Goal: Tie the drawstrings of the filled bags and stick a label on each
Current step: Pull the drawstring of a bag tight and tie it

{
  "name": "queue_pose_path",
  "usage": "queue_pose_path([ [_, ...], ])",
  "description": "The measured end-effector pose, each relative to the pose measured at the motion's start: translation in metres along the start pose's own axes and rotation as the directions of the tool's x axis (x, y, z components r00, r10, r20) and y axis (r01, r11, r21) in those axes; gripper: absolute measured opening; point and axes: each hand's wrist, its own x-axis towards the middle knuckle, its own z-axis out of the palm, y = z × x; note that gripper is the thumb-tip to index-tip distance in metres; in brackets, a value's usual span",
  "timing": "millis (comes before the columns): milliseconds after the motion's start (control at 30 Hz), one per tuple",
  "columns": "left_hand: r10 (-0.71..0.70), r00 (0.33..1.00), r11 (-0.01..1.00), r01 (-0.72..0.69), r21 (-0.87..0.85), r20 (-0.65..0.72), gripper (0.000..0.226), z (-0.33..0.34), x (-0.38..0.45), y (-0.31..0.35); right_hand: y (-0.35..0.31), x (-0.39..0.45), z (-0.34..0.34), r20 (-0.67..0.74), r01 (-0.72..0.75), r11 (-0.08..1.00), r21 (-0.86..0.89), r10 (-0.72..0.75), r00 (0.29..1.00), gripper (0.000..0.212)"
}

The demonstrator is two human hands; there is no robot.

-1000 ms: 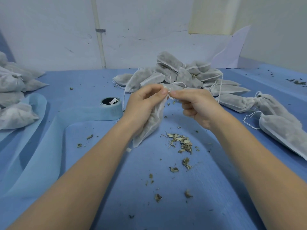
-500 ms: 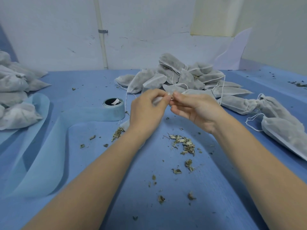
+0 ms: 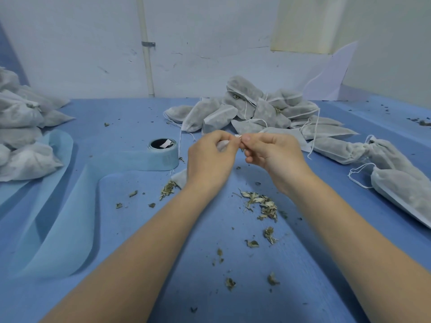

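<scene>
A white filled bag (image 3: pixel 180 180) lies under my left hand (image 3: pixel 211 159); only its bottom corner shows at my wrist and a bit of its neck between my fingers. My left hand grips the bag's neck. My right hand (image 3: pixel 271 155) pinches the bag's drawstring at the neck, fingertip to fingertip with the left. A roll of light blue label tape (image 3: pixel 163 153) stands to the left of my hands, its strip trailing off to the left.
A pile of filled bags (image 3: pixel 256 110) with loose drawstrings sits behind my hands. More bags (image 3: pixel 391 169) lie at the right and a stack (image 3: pixel 21 136) at the far left. Dried leaf bits (image 3: pixel 261 203) are scattered on the blue table (image 3: pixel 233 287).
The bag has dropped from hanging in front of my left wrist to lying mostly hidden beneath it. Both hands stay together at the bag's neck, working the drawstring.
</scene>
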Motion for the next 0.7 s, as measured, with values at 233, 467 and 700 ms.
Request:
queue_pose_path([
  [233,-0.203,0.974,0.936,0.223,-0.273,0.102,0.019,0.000,0.002,0.003,-0.007,0.001,-0.004,0.132,-0.246,0.951,0.185,0.224,0.965,0.010],
  [467,-0.172,0.981,0.931,0.191,-0.311,0.088,0.014,0.000,0.002,0.005,-0.011,-0.001,-0.004,0.204,-0.375,0.865,0.333,0.322,0.925,0.010],
  [700,0.204,0.975,0.979,-0.206,-0.008,-0.088,0.017,-0.002,-0.008,0.007,-0.015,-0.002,-0.002,0.161,-0.364,0.848,0.385,0.326,0.931,0.012],
])
